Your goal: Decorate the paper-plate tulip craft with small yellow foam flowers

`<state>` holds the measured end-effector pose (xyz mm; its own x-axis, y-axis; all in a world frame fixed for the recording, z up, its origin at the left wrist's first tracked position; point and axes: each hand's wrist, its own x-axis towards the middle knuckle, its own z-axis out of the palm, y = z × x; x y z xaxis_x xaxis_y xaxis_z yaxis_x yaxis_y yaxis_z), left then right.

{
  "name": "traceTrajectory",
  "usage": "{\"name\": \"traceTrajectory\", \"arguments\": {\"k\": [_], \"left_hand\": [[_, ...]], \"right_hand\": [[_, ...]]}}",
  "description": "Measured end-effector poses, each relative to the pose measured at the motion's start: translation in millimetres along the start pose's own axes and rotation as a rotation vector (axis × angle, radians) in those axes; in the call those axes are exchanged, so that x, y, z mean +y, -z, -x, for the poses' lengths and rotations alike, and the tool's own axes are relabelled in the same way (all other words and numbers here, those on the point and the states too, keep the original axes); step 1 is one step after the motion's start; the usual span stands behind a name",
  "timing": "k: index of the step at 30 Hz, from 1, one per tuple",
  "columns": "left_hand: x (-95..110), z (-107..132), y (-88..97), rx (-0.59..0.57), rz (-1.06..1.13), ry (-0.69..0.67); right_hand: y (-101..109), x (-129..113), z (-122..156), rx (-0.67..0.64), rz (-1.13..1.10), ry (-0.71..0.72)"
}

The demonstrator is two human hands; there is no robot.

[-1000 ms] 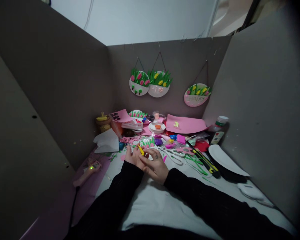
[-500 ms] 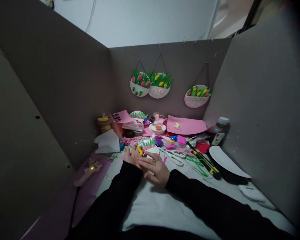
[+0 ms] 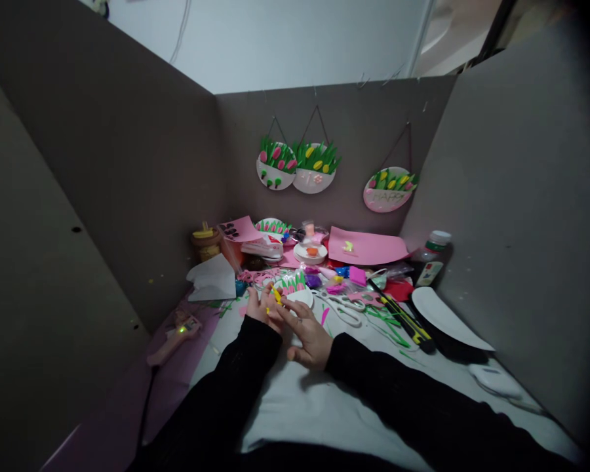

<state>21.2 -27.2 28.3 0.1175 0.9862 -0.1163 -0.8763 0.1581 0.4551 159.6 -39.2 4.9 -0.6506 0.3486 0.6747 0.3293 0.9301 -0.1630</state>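
Note:
My left hand [image 3: 261,307] is turned palm up and carries a yellow clay piece [image 3: 276,296] at its fingers. A smaller yellow clay bit [image 3: 268,311] shows lower down by the palm. My right hand [image 3: 309,333] reaches over from the right with fingers stretched out, its fingertips close to the clay; whether they touch it I cannot tell. Just behind the hands lies a white paper plate [image 3: 302,298] with green leaves and pink tulips [image 3: 295,284] on it.
White scissors [image 3: 344,308], a black-and-yellow utility knife [image 3: 408,321] and green strips [image 3: 391,328] lie to the right. A pink glue gun [image 3: 174,341] rests at left. Clay packets [image 3: 356,275] crowd the back, below hanging tulip plates [image 3: 314,180]. Grey panels [image 3: 511,196] enclose the table.
My right hand's fingers have lifted and straightened a little over the left palm. The yellow clay piece has shifted slightly at my left fingers.

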Motion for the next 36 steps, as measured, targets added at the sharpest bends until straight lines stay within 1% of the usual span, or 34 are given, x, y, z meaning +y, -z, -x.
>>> {"name": "traceTrajectory", "arguments": {"k": [3,6,11,14,17,20,22,27,30,32,34,36], "left_hand": [[-0.2,-0.7,0.5,0.024,0.008,0.018],[-0.5,-2.5,0.6,0.011,0.018,0.020],[-3.5,-2.5,1.8,-0.048,-0.007,0.029],[-4.0,-2.8,3.4,-0.066,-0.003,0.035],[-3.0,-4.3,5.0,-0.092,0.002,0.038],[-2.5,-6.3,6.7,-0.080,-0.010,0.010],[-2.7,-7.2,7.7,-0.072,-0.019,0.002],[-2.0,-6.7,8.3,-0.081,0.014,-0.021],[0.0,-5.3,6.1,-0.063,0.020,-0.016],[2.2,-4.8,4.0,-0.051,0.033,0.010],[4.8,-4.7,1.9,-0.048,0.057,0.016],[6.8,-4.9,0.3,-0.039,0.076,0.012]], "right_hand": [[0.5,0.0,-0.2,0.026,-0.015,-0.019],[0.8,-1.0,-0.5,0.050,-0.042,-0.047],[-1.7,-3.4,-4.1,-0.007,0.031,-0.089],[-3.4,-2.8,-4.3,-0.002,0.085,-0.103],[-4.1,-1.1,-2.1,0.024,0.096,-0.071],[-4.2,0.2,-0.3,-0.021,0.087,0.020],[-3.9,0.5,-0.1,-0.055,0.075,0.053],[-1.7,-0.1,-1.2,-0.072,0.004,0.072],[-0.9,-0.5,-0.9,-0.091,-0.004,0.068],[-1.0,-0.4,0.2,-0.061,0.014,0.024],[-1.4,-0.1,1.9,0.016,0.025,-0.013],[-2.1,0.1,3.4,0.073,0.018,-0.013]]}}
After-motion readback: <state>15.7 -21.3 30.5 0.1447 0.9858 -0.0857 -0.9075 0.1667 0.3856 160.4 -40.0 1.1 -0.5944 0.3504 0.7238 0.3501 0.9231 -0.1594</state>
